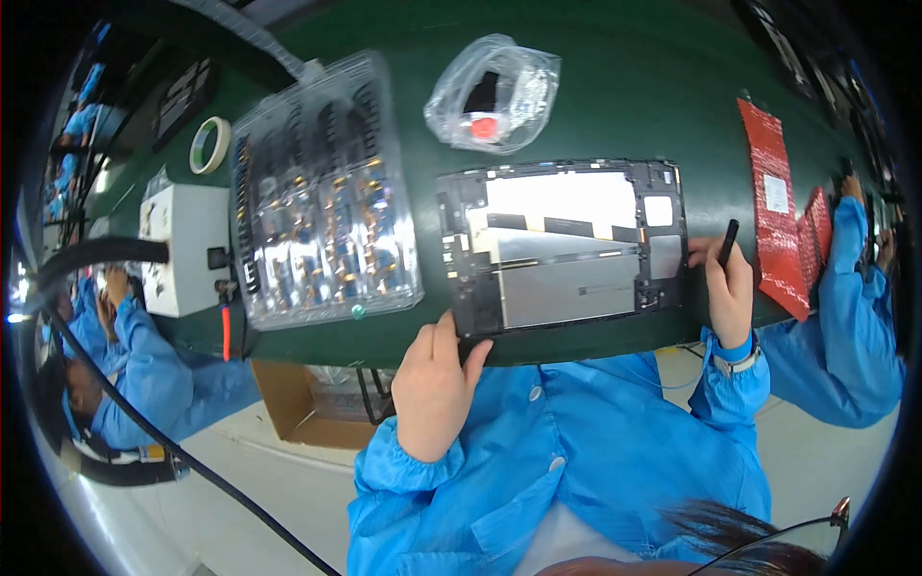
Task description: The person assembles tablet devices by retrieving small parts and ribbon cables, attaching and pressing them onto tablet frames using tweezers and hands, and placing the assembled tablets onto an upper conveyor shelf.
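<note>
The flat black-framed device was lying on the green desk, near its front edge, with silver and white panels facing up. The left hand had its grip pinching the lower left corner, thumb along the near edge and fingers on the left edge. The right hand was at the other end, grip closed around a black pen-like tool that stuck up past the fingers, with a fingertip right at the device's right edge. Over to the left sat a clear plastic tray loaded with small parts, plus a tape roll and a white box. A crumpled clear bag lay just beyond the device, and some red bubble wrap was off to the right.
</note>
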Motion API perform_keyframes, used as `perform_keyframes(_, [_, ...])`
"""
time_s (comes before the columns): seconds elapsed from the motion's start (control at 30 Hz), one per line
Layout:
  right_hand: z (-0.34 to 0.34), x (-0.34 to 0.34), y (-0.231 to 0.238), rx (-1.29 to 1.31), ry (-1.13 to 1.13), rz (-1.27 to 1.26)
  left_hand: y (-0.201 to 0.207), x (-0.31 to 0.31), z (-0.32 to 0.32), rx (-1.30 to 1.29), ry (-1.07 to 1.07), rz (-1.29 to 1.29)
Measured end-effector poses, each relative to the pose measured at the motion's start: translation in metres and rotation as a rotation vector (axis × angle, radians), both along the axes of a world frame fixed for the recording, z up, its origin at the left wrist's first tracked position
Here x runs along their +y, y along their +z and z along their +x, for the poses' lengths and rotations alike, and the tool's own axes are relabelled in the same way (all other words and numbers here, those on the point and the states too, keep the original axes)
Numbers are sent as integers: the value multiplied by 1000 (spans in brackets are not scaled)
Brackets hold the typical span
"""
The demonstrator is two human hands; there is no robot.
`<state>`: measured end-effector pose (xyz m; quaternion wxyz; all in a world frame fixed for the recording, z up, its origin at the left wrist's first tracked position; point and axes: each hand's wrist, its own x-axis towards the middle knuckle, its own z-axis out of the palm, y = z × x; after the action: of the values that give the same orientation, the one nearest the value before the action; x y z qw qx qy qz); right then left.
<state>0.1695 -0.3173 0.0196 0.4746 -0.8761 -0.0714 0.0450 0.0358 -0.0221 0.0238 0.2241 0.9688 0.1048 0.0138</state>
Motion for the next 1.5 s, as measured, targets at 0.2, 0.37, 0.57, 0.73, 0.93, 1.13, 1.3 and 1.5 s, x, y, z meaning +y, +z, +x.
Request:
perform_keyframes(0.2, [2, -3, 7, 53, 48, -29, 2, 11, -2, -64, -85, 153])
perform_keyframes(0.37, [5, 0, 27, -123, -28, 3, 49, 61, 3, 19, -69, 160])
perform_keyframes(0.57, [-10, 15, 42, -392, -35, 84, 56, 214, 67, -212, 51, 319])
perform_keyframes(0.73, [-15, 13, 42, -398, -11, 100, 42, 242, 77, -95, -24, 514])
perform_keyframes(0.93, [-15, 16, 44, -359, 30, 113, 29, 241, 85, -128, -33, 637])
perform_keyframes(1.13, [-14, 24, 46, -327, 46, 98, 19, 249, 90, -141, -120, 688])
perform_keyframes(1.3, [-15, 31, 45, -312, 54, 118, 19, 248, 89, -176, -151, 747])
perform_keyframes(1.5, [-14, 37, 47, -290, 70, 135, 32, 244, 77, -190, -29, 577])
